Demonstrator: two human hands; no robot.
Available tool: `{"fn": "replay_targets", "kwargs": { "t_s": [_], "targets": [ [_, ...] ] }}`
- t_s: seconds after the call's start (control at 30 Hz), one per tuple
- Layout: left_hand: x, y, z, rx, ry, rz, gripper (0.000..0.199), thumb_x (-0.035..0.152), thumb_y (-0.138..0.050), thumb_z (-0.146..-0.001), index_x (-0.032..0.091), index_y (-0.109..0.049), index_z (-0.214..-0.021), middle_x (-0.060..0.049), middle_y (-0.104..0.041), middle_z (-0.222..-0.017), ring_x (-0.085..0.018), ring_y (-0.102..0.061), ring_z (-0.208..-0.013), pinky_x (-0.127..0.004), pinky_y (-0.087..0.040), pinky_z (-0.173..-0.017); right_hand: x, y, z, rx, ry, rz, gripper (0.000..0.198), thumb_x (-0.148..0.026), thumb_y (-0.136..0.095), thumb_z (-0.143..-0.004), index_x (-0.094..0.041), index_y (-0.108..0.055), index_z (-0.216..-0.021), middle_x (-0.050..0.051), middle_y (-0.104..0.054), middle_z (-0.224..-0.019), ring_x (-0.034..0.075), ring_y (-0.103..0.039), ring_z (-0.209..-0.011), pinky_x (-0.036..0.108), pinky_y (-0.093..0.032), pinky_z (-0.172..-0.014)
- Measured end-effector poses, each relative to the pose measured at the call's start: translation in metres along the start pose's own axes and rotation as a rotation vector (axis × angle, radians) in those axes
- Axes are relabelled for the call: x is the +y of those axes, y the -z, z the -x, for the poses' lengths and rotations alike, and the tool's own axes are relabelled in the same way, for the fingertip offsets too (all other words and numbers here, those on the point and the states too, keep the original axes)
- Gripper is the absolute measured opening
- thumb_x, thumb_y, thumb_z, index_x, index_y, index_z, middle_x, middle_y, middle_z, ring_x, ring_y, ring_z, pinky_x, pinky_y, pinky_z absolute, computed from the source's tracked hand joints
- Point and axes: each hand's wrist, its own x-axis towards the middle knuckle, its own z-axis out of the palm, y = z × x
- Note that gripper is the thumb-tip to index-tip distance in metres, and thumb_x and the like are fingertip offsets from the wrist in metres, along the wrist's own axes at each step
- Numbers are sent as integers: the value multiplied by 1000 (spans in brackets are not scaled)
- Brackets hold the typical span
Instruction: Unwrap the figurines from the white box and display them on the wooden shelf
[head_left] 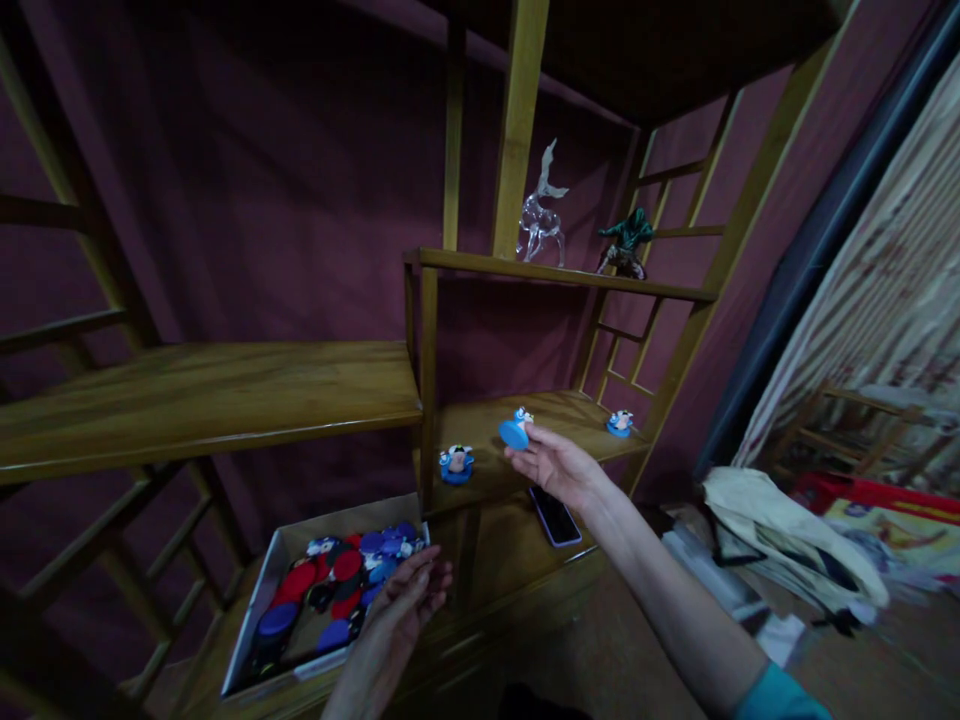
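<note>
My right hand pinches a small figurine with a round blue base, tilted, just above the lower right wooden shelf. Two similar blue-based figurines stand on that shelf: one figurine at its left end, the other figurine near the right post. My left hand hovers at the right edge of a cardboard box, fingers loosely bent and apart, with nothing seen in them. Inside the box lie several figurines with red, blue and purple bases, among them a red-based figurine.
A clear deer ornament and a green-hooded figure stand on the shelf above. A phone lies below my right hand. Wooden posts divide the shelving. A pale cloth bag and a red box sit at right.
</note>
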Motion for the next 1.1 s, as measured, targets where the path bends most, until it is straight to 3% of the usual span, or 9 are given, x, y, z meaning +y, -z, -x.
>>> {"fn": "replay_targets", "kwargs": {
  "t_s": [0.23,0.47,0.57,0.9,1.1],
  "targets": [
    [1,8,-5,13,-12,25,31,24,-65,-74,17,-64,-105,-9,-67,-99,-17,-62,-88,-28,-48,-76,4,-8,-69,58,90,304,25,-22,-75,-64,-18,-60,-83,0,-67,-79,12,-65,-67,29,-54,-70],
    [5,6,-4,76,-14,44,33,21,-69,-70,16,-65,-103,-10,-67,-99,-18,-63,-86,-28,-49,-74,45,-29,-134,27,271,514,33,-22,-80,-48,-16,-60,-73,-3,-61,-64,10,-56,-59,28,-49,-68],
    [7,9,-4,94,-22,50,33,20,-69,-70,16,-65,-102,-10,-68,-97,-18,-64,-86,-28,-50,-73,59,-31,-153,45,296,583,31,-21,-79,-47,-16,-59,-70,-5,-59,-60,9,-54,-57,27,-48,-65],
    [14,9,0,151,-24,88,31,16,-68,-69,15,-66,-100,-11,-69,-95,-17,-65,-83,-25,-51,-71,74,-19,-156,37,319,782,26,-28,-75,-54,-18,-59,-72,-3,-61,-64,12,-56,-62,25,-46,-63],
    [15,9,0,162,-30,110,29,15,-68,-69,15,-66,-99,-11,-69,-92,-16,-65,-80,-24,-51,-69,73,-18,-153,-14,298,781,30,-27,-74,-52,-18,-57,-75,-5,-59,-64,10,-53,-58,23,-43,-60]
  ]
}}
